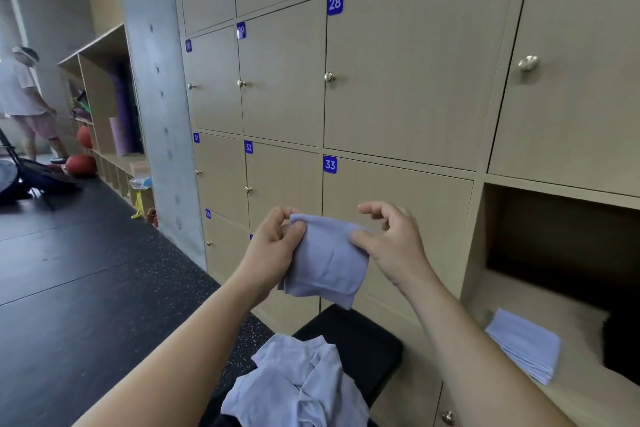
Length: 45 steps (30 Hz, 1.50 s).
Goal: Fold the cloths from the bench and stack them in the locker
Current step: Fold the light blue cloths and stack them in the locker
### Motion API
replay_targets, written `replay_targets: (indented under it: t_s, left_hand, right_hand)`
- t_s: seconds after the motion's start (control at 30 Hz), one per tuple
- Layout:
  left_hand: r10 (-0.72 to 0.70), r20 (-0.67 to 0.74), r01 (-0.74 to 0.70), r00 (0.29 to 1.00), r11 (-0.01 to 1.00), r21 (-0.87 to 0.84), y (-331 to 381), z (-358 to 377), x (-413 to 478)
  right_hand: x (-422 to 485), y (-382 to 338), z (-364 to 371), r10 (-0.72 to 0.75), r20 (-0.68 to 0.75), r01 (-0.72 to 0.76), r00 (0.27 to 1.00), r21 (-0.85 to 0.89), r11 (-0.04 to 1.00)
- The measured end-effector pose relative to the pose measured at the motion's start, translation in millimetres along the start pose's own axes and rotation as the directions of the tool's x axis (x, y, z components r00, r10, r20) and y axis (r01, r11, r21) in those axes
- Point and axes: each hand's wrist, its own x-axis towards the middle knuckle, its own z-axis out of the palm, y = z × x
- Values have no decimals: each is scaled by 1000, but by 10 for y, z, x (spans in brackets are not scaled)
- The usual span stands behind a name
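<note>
A pale lilac cloth (327, 262), folded over, hangs in front of the locker doors between both hands. My left hand (273, 246) pinches its upper left corner. My right hand (391, 243) has its thumb against the cloth's right edge while the other fingers curl loosely above it. Below, a crumpled heap of lilac cloths (298, 385) lies on the black bench (367, 340). At the right, the open locker (561, 246) holds a stack of folded lilac cloths (524, 345) on its floor.
Closed wooden locker doors numbered 28 (335, 2) and 33 (329, 165) fill the wall ahead. A concrete pillar (156, 90) stands to the left. Far left, another person (24, 97) stands by open shelves with red balls (81, 165) on the dark floor.
</note>
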Motion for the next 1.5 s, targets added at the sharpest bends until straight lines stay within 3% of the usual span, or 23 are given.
replay_targets:
  t_s: [0.1,0.2,0.27,0.33,0.47,0.57,0.67,0.77,0.87,0.93,1.0,1.07,1.17,1.3,1.37,1.5]
  left_hand:
    - [16,115,-21,993,999,41,39,56,-7]
    - [1,231,-15,973,998,60,71,124,-13]
    - [1,264,-18,964,998,64,85,167,-6]
    - [-21,258,11,966,999,41,87,198,-6]
    - [-158,241,137,958,985,102,-4,220,-46]
    - [-201,95,200,975,980,18,-152,261,-40]
    - [-254,9,249,967,943,-219,-216,352,-25]
    - [-240,37,242,970,943,-229,-223,461,-38]
    - [-229,7,229,973,970,-87,-283,601,-35]
    - [-149,-68,157,987,980,127,-321,703,-41]
    - [-30,-129,72,991,941,331,-338,793,-67]
    - [35,-128,23,991,903,428,-361,871,-94]
    - [36,-87,9,996,882,471,-407,1014,-110]
    - [-160,45,137,986,937,322,-450,1277,-161]
    - [-182,139,124,973,929,350,-527,1440,-192]
    - [-163,148,91,976,911,403,-686,1851,-236]
  right_hand:
    - [32,-34,-19,23,202,-14,979,-48,999]
    - [36,-32,-44,105,436,-126,894,21,992]
    - [3,7,-64,113,478,-149,871,38,988]
    - [-31,50,-64,90,427,-157,900,123,980]
    - [-36,155,-79,98,123,-128,988,263,956]
    - [-53,252,-112,104,-25,-91,994,309,947]
    - [-118,296,-122,136,-24,-119,990,359,926]
    - [-148,298,-163,221,75,-233,972,408,883]
    - [-134,333,-192,190,-37,-173,981,272,947]
    - [-134,413,-188,136,-166,-114,977,135,984]
    - [-162,506,-188,108,-264,-99,959,44,994]
    - [-212,597,-215,73,-314,-90,947,-40,995]
    - [-284,705,-312,45,-352,-112,935,-172,979]
    - [-347,915,-559,120,-402,-230,908,-236,944]
    - [-400,1082,-709,171,-426,-295,888,-244,924]
    - [-574,1423,-1016,289,-271,-340,918,-163,926]
